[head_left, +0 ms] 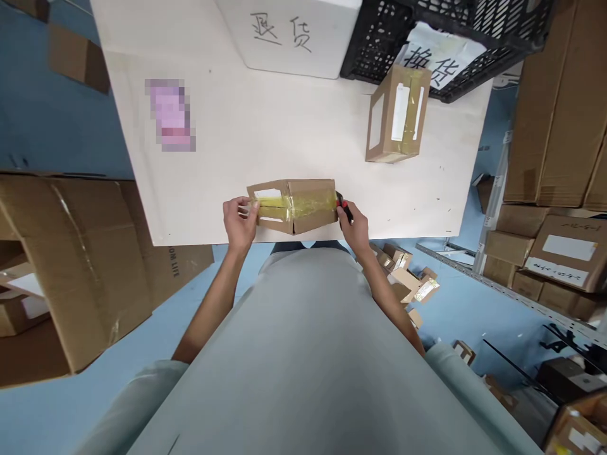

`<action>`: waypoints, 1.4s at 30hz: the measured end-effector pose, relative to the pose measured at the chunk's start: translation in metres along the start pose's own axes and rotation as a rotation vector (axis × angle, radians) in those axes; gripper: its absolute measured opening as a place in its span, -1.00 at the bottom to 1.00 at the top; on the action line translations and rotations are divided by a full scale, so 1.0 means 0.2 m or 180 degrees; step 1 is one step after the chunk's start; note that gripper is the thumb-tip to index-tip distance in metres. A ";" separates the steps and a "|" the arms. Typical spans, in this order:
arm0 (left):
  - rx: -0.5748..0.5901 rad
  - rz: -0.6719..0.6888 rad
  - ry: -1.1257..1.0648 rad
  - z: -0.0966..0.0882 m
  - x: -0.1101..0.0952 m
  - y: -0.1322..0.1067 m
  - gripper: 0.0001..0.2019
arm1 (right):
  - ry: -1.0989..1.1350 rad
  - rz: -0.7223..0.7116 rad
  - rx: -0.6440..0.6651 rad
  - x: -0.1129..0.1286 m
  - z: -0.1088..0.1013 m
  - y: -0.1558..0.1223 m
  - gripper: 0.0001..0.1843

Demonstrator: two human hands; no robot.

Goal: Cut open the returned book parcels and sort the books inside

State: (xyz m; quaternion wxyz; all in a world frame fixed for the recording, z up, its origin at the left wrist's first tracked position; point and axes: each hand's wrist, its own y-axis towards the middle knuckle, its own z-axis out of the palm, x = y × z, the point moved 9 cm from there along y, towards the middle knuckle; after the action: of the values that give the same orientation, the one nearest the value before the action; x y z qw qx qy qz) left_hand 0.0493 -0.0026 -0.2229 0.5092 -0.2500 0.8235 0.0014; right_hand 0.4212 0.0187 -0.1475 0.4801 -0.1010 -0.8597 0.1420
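Observation:
A small cardboard box (310, 208), sealed with yellowish tape and bearing white labels, lies near the front edge of the white table (265, 133). My left hand (241, 221) is closed on the box's left end, with the thumb on the top side. At the opposite end, my right hand (355, 229) grips a black-and-red utility knife (345, 207) against the box's right edge. The knife's blade cannot be made out. Farther back on the right stands a second taped cardboard box (393, 123), with white labels on its sides.
A white bin (294, 54) and a black plastic crate (379, 44), both with handwritten signs, stand at the table's back. A blurred-out pinkish item (171, 114) lies at left. Large open carton (109, 265) on the left; stacked boxes (564, 253) on shelving at right.

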 end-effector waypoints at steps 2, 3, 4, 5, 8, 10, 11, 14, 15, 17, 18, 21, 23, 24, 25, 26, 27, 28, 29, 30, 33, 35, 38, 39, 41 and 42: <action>0.0140 -0.0010 -0.0067 0.02 0.02 0.00 -0.68 | 0.0015 0.0037 -0.0025 0.08 0.02 -0.03 -0.39; 0.0243 -0.0042 -0.0150 0.04 0.03 -0.01 -0.67 | -0.0003 -0.0010 -0.0085 0.13 0.01 -0.04 -0.39; 0.0339 -0.0082 -0.0244 0.07 0.04 -0.01 -0.66 | -0.0044 -0.0090 -0.0168 0.18 0.00 -0.05 -0.39; 0.0422 -0.0121 -0.0325 0.11 0.04 -0.01 -0.64 | -0.0102 -0.0189 -0.0265 0.23 -0.01 -0.05 -0.39; 0.0673 -0.0271 -0.0498 0.23 0.03 -0.02 -0.60 | -0.0319 -0.0449 -0.0491 0.35 -0.05 -0.04 -0.39; 0.0885 -0.0334 -0.0546 0.32 0.01 -0.02 -0.61 | -0.0491 -0.0553 -0.0522 0.41 -0.06 -0.02 -0.39; 0.1002 -0.0342 -0.0548 0.35 0.00 -0.03 -0.63 | -0.0609 -0.0589 -0.0494 0.43 -0.05 -0.02 -0.40; 0.1309 -0.0380 -0.0484 0.38 -0.02 -0.02 -0.66 | -0.1137 -0.0604 -0.0318 0.50 -0.02 -0.02 -0.42; 0.1340 -0.0401 -0.0453 0.35 -0.03 -0.02 -0.65 | -0.1358 -0.0561 -0.0265 0.51 -0.01 -0.03 -0.43; 0.1248 -0.0349 -0.0450 0.27 -0.07 0.02 -0.61 | -0.1782 -0.0410 -0.0219 0.53 -0.01 -0.06 -0.43; 0.1165 -0.0252 -0.0484 0.21 -0.11 0.05 -0.59 | -0.1939 -0.0324 -0.0249 0.54 -0.02 -0.07 -0.42; 0.1136 0.0272 -0.0564 0.08 -0.34 0.13 -0.59 | -0.2044 -0.0144 -0.0429 0.59 -0.06 -0.15 -0.37; 0.1339 0.0638 -0.0411 0.06 -0.51 0.16 -0.63 | -0.1964 -0.0074 -0.0420 0.64 -0.06 -0.21 -0.36; 0.1490 0.0780 -0.0320 0.07 -0.58 0.17 -0.65 | -0.1951 -0.0032 -0.0337 0.66 -0.04 -0.23 -0.37; 0.1644 0.0879 -0.0235 0.09 -0.64 0.17 -0.70 | -0.1965 0.0015 -0.0216 0.69 -0.01 -0.26 -0.38; 0.1772 0.0946 -0.0165 0.11 -0.68 0.18 -0.75 | -0.2001 0.0060 -0.0076 0.71 0.03 -0.29 -0.39; 0.1858 0.0986 -0.0117 0.12 -0.71 0.18 -0.80 | -0.2047 0.0098 0.0070 0.73 0.08 -0.31 -0.40; 0.1897 0.1009 -0.0093 0.13 -0.73 0.18 -0.85 | -0.2092 0.0124 0.0223 0.74 0.13 -0.33 -0.41; 0.1899 0.1023 -0.0093 0.13 -0.73 0.18 -0.88 | -0.2130 0.0135 0.0378 0.76 0.18 -0.35 -0.42; 0.1880 0.1033 -0.0114 0.12 -0.73 0.19 -0.89 | -0.2160 0.0135 0.0519 0.77 0.23 -0.37 -0.42; 0.1850 0.1039 -0.0222 0.11 -0.72 0.19 -0.86 | -0.2217 0.0137 0.0815 0.79 0.36 -0.39 -0.37; 0.1848 0.1029 -0.0267 0.10 -0.71 0.19 -0.83 | -0.2258 0.0177 0.0887 0.80 0.41 -0.39 -0.35; 0.1831 0.1018 -0.0272 0.09 -0.70 0.19 -0.81 | -0.2340 0.0265 0.0922 0.81 0.45 -0.38 -0.35; 0.1844 0.1014 -0.0273 0.09 -0.70 0.19 -0.80 | -0.2375 0.0294 0.0923 0.82 0.45 -0.38 -0.35; 0.1903 0.1008 -0.0300 0.10 -0.69 0.18 -0.78 | -0.2461 0.0368 0.0929 0.84 0.46 -0.39 -0.35; 0.1938 0.1001 -0.0327 0.10 -0.69 0.17 -0.75 | -0.2520 0.0425 0.0941 0.85 0.46 -0.39 -0.35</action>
State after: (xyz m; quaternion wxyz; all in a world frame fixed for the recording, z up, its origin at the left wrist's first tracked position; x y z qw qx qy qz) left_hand 0.1009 0.0893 -0.1262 0.5948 0.0438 0.7879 -0.1533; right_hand 0.2519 -0.0161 -0.0313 0.1122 -0.0243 -0.9397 0.3223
